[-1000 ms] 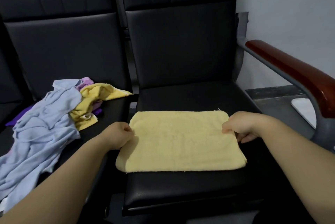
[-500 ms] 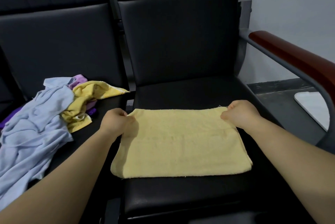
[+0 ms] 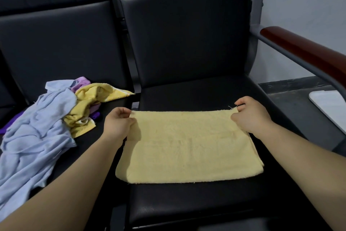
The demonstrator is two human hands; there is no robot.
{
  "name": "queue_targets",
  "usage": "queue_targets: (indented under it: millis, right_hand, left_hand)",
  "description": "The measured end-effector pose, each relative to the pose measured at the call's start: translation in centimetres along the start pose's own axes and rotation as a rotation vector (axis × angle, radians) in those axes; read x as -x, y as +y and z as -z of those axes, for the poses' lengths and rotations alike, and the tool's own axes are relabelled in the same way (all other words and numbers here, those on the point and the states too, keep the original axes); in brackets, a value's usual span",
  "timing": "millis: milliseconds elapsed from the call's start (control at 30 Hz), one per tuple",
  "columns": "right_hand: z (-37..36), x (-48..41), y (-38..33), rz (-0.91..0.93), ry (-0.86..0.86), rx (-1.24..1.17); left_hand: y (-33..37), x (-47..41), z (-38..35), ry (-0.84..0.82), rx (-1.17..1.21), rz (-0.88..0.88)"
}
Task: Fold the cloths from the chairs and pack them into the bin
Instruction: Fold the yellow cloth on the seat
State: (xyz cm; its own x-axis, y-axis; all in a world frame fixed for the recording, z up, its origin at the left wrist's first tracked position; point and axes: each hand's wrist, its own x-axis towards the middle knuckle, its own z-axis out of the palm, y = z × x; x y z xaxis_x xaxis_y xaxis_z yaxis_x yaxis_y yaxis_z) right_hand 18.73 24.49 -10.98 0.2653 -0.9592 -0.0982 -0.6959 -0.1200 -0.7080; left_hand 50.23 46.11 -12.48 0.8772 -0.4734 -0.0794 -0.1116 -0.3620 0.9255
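Pinching the two far corners of a pale yellow, rectangular terry cloth (image 3: 187, 146), both hands sit at its far edge. The left hand (image 3: 118, 124) has its fingers curled tight around the far left corner. The right hand (image 3: 250, 116) is curled the same way and nips the far right corner, where a loose thread sticks out past the knuckles. Between the two hands the cloth's far edge runs straight and level. From the hands the cloth stretches back toward the person, lying flat and folded in layers on the black padded chair seat (image 3: 187, 202); the stacked edges show just under the right wrist.

Out past the left hand, on the neighbouring black seat (image 3: 110, 107), lies an unfolded heap. A crumpled yellow towelling cloth (image 3: 88, 105) is nearest, just beside the left hand but apart from it. A large, thin light blue cloth (image 3: 35, 137) spreads farther out, and scraps of purple cloth (image 3: 82, 82) peep out between the two.

Out past the right hand rises a red-brown wooden armrest (image 3: 309, 53) on a grey metal frame, with a flat white object (image 3: 329, 105) on the floor below it, cut off by the picture's edge.
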Motion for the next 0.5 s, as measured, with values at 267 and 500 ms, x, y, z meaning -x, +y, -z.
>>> queue_targets:
  millis: [267,500]
  right_hand:
    - [0.9,1.4,-1.3,0.171,0.034,0.264]
    - [2.8,4.3,-3.3,0.233,-0.592,0.592]
  left_hand:
    - [0.4,1.5,0.0,-0.015,-0.521,-0.287]
    - [1.6,3.3,1.9,-0.652,-0.72,-0.304]
